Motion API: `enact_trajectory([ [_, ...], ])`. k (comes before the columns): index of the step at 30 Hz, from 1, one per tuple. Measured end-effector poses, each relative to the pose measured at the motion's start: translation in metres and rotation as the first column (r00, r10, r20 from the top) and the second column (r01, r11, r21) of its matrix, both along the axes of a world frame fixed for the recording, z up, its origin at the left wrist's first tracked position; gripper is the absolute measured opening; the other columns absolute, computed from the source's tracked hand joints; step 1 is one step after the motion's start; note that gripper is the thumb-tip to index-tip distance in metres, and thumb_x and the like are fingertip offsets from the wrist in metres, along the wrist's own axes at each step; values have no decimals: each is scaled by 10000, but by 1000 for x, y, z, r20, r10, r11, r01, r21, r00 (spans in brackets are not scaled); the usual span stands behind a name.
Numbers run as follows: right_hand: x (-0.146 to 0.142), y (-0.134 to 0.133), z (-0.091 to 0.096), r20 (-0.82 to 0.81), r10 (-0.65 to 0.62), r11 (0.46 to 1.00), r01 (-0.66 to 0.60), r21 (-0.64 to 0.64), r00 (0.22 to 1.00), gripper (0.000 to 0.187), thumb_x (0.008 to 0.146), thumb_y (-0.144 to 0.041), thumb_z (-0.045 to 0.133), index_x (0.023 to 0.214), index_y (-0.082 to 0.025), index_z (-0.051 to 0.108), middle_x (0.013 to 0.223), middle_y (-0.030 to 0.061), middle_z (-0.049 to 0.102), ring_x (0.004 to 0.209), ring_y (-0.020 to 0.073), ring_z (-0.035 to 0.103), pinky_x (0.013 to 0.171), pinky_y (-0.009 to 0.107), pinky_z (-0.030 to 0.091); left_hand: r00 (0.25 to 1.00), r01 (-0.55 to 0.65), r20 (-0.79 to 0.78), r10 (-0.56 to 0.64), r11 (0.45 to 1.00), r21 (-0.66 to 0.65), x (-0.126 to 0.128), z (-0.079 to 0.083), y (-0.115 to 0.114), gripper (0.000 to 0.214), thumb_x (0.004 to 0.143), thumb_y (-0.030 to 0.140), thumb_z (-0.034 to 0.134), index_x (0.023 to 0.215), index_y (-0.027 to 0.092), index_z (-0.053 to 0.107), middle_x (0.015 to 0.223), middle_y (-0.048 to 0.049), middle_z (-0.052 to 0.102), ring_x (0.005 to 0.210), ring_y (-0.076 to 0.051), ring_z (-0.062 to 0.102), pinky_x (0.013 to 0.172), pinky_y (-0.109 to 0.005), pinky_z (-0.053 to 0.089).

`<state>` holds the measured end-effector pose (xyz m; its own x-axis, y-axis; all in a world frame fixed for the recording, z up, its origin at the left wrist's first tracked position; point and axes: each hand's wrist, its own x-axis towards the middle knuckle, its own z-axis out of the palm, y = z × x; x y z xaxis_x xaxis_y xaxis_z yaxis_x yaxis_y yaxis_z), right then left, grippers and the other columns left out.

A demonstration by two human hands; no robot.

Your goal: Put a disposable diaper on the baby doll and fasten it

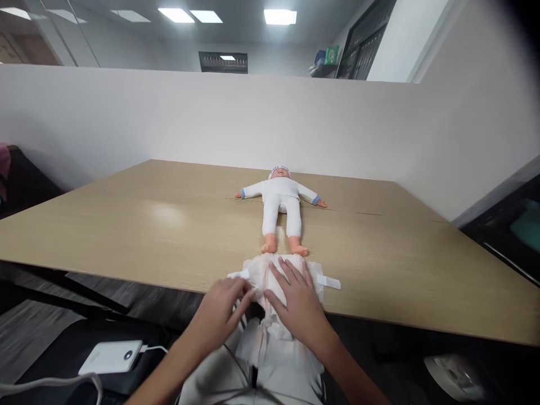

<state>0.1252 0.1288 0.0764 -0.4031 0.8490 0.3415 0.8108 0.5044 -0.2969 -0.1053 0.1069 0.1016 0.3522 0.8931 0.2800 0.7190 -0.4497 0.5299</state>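
A baby doll (pixel 281 205) in a white suit lies on its back on the wooden table (pixel 169 225), arms spread, feet toward me. Just below its feet a white diaper (pixel 314 278) with side tabs lies at the table's near edge. My right hand (pixel 297 301) rests flat on the diaper, fingers stretched out and spread. My left hand (pixel 223 315) sits at the diaper's left side, its fingertips touching the diaper's edge near the left tab, fingers slightly curled.
A white partition wall (pixel 169 118) runs behind the table. A white power bank (pixel 112 356) with a cable lies low at the left, below the table edge. A dark chair (pixel 17 180) stands at far left; a dark monitor (pixel 506 230) sits at right.
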Motion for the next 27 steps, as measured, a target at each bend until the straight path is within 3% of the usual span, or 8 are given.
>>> enact_trajectory([
  [3,-1,3,3,-2,13,1000,-13,7,1000,572,1028,-454,574,1553,-234,526,1589,130,539,1530,319,418,1297,617,228,985,1,-166,41,970,243,-2,12,73,189,1033,274,494,1112,186,641,1094,-112,685,1011,-287,624,902,-419,507],
  [5,-1,5,2,-14,22,1000,-22,9,1000,568,1024,-436,580,1548,-221,534,1601,135,524,1531,320,414,1283,589,286,956,67,-291,27,948,310,6,16,122,333,970,174,532,1292,157,612,1281,-164,652,1163,-325,598,978,-453,495],
  [8,1,8,-2,-28,34,999,-34,-1,999,603,1030,-442,570,1595,-256,471,1650,117,463,1542,323,398,1241,569,374,865,278,-491,-100,911,305,27,18,180,817,805,98,670,1576,198,418,1642,-202,394,1418,-400,457,1096,-506,426],
  [11,5,11,-8,-27,62,998,-62,-12,998,667,1034,-464,564,1648,-286,374,1703,98,378,1566,334,356,1234,579,386,676,567,-658,-332,804,177,48,23,217,1137,629,6,743,1641,318,325,1769,-105,180,1564,-409,274,1209,-503,317],
  [15,9,14,-10,-19,83,996,-84,-27,996,691,1036,-473,556,1667,-311,328,1725,67,331,1575,340,339,1241,592,382,495,761,-680,-541,647,39,66,31,239,1038,627,40,764,1565,363,461,1755,0,262,1576,-374,273,1234,-462,291],
  [20,11,19,-10,-33,64,996,-66,-65,997,692,1019,-501,581,1652,-320,367,1711,60,354,1559,352,374,1219,606,422,528,796,-568,-632,601,73,71,34,243,468,870,218,648,1335,265,670,1536,-63,594,1408,-351,472,1167,-477,353],
  [23,15,29,-12,-35,88,990,-92,-107,995,691,1015,-542,578,1647,-362,364,1702,47,366,1558,360,375,1206,646,421,557,806,-464,-688,583,104,72,43,245,429,868,219,638,1296,227,678,1415,-96,675,1326,-344,527,1131,-470,398],
  [27,19,54,-6,4,151,957,-146,-250,988,677,1054,-589,476,1670,-394,271,1743,14,264,1619,308,233,1286,634,287,617,787,-187,-765,604,126,72,79,251,428,875,196,633,1298,247,664,1328,-83,716,1245,-303,609,1094,-459,455],
])
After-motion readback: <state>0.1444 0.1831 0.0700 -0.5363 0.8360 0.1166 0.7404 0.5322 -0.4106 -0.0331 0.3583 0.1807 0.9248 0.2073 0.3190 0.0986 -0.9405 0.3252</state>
